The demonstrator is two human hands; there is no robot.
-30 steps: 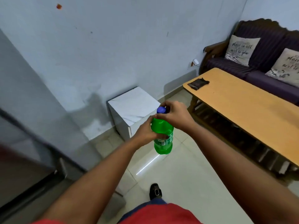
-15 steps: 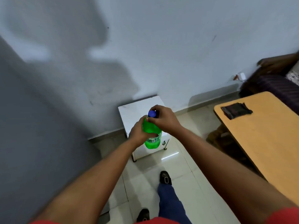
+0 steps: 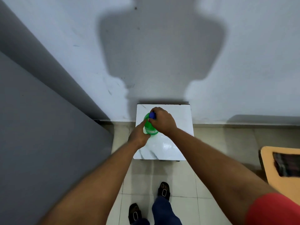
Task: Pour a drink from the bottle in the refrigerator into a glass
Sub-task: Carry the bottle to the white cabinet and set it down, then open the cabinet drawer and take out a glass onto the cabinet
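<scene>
Left hand [image 3: 138, 135] wrapped around the lower body of the green bottle [image 3: 150, 126], fingers closed on it from the left side. Right hand [image 3: 162, 120] comes over the top, fingers and thumb pinched around the blue cap [image 3: 152, 115]; cap sits on the neck. Bottle roughly upright, seen from above, held over the left rear part of the small white marble-patterned table [image 3: 175, 143]; cannot tell whether its base touches the tabletop or hangs just above it. Liquid level not readable through the green plastic. Table stands against the pale blue-white wall [image 3: 243, 62], where the person's shadow [image 3: 162, 46] falls straight above it. Grey panel [image 3: 40, 127] fills the left side, its edge meeting the floor just left of the table. Floor is pale tile [image 3: 178, 184]. Two feet in black sandals [image 3: 164, 190] on the tile below the table edge, with a dark blue trouser leg [image 3: 164, 211] on the nearer one. Corner of a wooden table [image 3: 267, 168] at the right edge, well apart from the white table, with a dark cloth-like item [image 3: 287, 164] lying on it, blurred. Red sleeve [image 3: 272, 210] on the right upper arm.
</scene>
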